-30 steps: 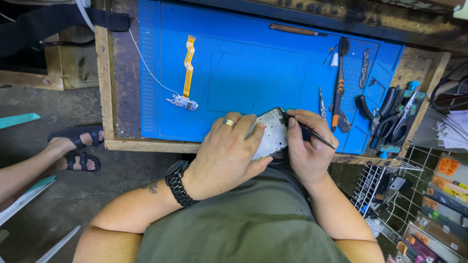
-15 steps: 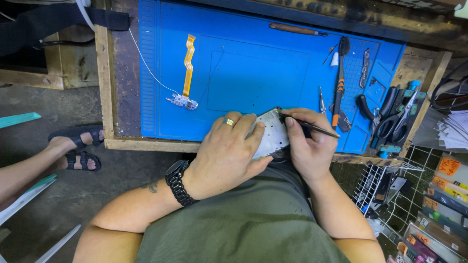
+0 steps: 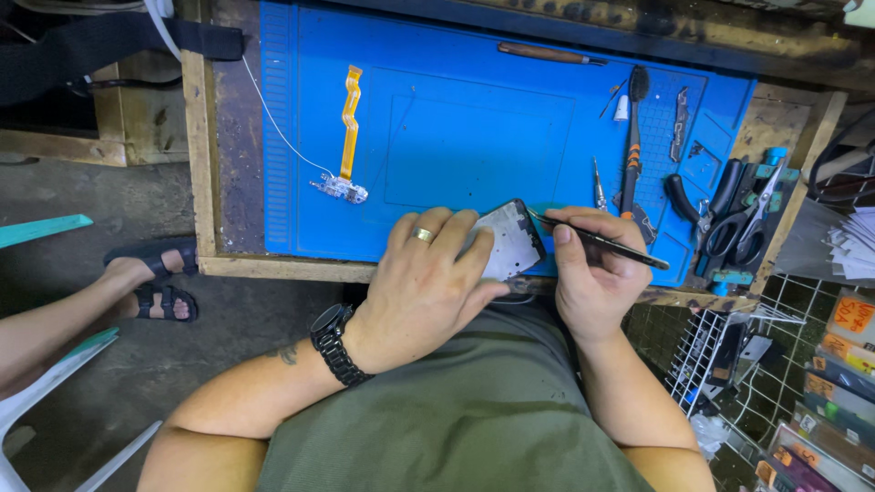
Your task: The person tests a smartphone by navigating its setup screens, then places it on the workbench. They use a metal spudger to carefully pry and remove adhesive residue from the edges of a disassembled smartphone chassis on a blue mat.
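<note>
A silver phone frame [image 3: 507,239] lies at the near edge of the blue work mat [image 3: 456,118]. My left hand [image 3: 421,287], with a gold ring and a black wristwatch, lies over the frame and grips it. Thin black tweezers [image 3: 603,240] are pinched in my right hand [image 3: 592,282], their tip touching the frame's upper right corner. An orange flex cable with a small board [image 3: 346,137] lies apart on the mat's left side.
Pliers, cutters and scissors [image 3: 729,219] are piled at the mat's right end, with an orange-handled brush [image 3: 633,146] and a brown-handled tool [image 3: 547,55] nearby. A wooden tray rim [image 3: 205,146] frames the mat. Another person's sandalled foot [image 3: 150,282] rests at the left; a wire rack [image 3: 720,355] stands at the right.
The tweezers have tilted slightly and their tip has moved to the frame's upper corner. My left hand holds the frame in the same place.
</note>
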